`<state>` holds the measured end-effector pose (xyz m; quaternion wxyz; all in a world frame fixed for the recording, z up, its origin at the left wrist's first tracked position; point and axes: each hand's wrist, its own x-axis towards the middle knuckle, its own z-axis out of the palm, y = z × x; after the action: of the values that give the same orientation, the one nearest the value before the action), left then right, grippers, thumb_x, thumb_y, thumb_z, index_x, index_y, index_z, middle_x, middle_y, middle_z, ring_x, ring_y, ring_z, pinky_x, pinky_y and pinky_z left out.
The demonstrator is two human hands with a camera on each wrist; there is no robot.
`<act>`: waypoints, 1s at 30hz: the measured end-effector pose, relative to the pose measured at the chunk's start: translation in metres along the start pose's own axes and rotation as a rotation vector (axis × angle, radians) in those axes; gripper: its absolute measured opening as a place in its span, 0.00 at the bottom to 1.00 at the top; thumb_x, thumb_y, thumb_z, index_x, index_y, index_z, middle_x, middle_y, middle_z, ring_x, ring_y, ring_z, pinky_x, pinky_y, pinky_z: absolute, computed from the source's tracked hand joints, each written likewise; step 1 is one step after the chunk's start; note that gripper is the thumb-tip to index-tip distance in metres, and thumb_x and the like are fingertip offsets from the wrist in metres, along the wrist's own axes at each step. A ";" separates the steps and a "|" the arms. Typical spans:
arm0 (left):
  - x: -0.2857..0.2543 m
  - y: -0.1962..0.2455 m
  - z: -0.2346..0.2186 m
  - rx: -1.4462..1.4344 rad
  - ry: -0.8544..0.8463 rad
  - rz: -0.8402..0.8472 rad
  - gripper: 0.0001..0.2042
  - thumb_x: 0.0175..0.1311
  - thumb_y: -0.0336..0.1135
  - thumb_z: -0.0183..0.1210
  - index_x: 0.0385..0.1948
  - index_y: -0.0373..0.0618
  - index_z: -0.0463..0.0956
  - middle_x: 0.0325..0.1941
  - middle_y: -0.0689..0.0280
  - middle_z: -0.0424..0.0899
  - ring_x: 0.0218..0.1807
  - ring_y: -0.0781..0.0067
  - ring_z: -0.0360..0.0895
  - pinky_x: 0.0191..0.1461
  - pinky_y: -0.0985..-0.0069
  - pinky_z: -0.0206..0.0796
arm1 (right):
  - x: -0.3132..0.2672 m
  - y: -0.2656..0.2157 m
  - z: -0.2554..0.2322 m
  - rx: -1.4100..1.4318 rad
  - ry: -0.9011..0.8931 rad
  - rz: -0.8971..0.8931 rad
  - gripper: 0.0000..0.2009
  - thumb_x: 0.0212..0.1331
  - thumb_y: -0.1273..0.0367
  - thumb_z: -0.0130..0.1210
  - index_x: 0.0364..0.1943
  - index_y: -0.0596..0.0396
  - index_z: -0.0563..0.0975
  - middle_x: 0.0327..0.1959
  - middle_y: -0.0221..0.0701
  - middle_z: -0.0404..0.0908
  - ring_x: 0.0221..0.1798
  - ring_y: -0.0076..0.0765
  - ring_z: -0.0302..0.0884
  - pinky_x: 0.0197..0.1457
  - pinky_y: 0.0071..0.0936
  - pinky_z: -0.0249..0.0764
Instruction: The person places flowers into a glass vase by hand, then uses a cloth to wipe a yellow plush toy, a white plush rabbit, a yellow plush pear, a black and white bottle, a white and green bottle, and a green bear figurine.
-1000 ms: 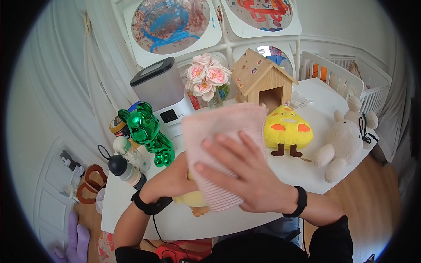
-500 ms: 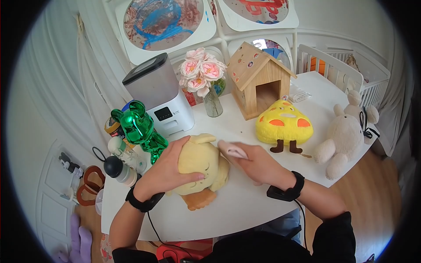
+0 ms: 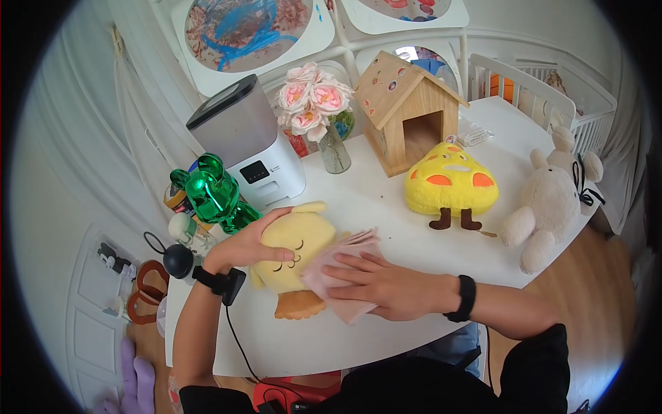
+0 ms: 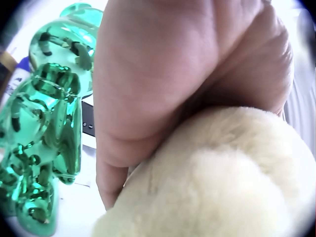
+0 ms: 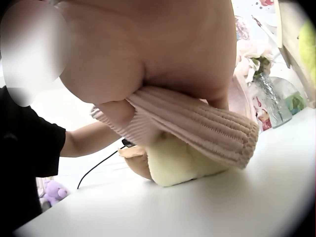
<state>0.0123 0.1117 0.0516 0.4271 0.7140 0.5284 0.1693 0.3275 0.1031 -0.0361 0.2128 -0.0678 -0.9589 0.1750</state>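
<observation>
Left hand [image 3: 247, 247]: gripping, thumb [image 3: 281, 254] extended toward the right hand [image 3: 386, 284]. Right hand: back uppermost, fingers [image 3: 357, 277] extended, slightly spread, directed at the left. Hands near, not touching. Left forearm [image 3: 196, 331] and right forearm [image 3: 514, 308]: bare, angled inward.

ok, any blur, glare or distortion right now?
Head: fisheye bows the white table, black corners. Left wrist: hard highlights on the green bear figurine, pale yellow plush washed out. Right wrist: blurred patch upper left, ribbed pink cloth mostly sharp.
</observation>
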 end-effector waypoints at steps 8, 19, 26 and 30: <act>0.015 0.001 0.001 -0.012 -0.024 0.011 0.44 0.55 0.35 0.75 0.73 0.40 0.58 0.66 0.64 0.73 0.66 0.75 0.69 0.71 0.72 0.61 | 0.001 -0.027 -0.070 0.461 0.402 0.326 0.27 0.56 0.79 0.57 0.63 0.50 0.74 0.74 0.47 0.63 0.77 0.62 0.54 0.76 0.45 0.60; 0.004 -0.009 0.000 0.065 0.045 0.057 0.45 0.55 0.40 0.76 0.73 0.39 0.59 0.67 0.60 0.73 0.67 0.68 0.70 0.70 0.73 0.62 | -0.015 -0.019 0.001 -0.055 -0.105 0.019 0.33 0.50 0.77 0.61 0.66 0.50 0.73 0.80 0.42 0.53 0.81 0.57 0.49 0.78 0.57 0.54; -0.014 0.004 0.002 -0.028 0.230 0.123 0.42 0.52 0.39 0.77 0.70 0.39 0.64 0.66 0.60 0.74 0.66 0.70 0.72 0.70 0.71 0.63 | -0.088 -0.017 -0.030 -0.048 -0.171 0.280 0.27 0.49 0.75 0.63 0.59 0.54 0.77 0.72 0.46 0.64 0.77 0.61 0.56 0.76 0.51 0.59; -0.032 0.022 -0.004 -0.106 0.357 0.239 0.41 0.51 0.35 0.76 0.69 0.40 0.65 0.65 0.62 0.75 0.65 0.71 0.73 0.70 0.72 0.63 | -0.101 -0.024 -0.046 -0.111 -0.278 0.396 0.31 0.55 0.70 0.64 0.67 0.50 0.70 0.75 0.46 0.60 0.78 0.59 0.54 0.77 0.49 0.56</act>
<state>0.0109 0.0831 0.0783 0.3405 0.7067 0.4977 0.3701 0.4368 0.0746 -0.0269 0.0362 -0.2414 -0.9551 0.1680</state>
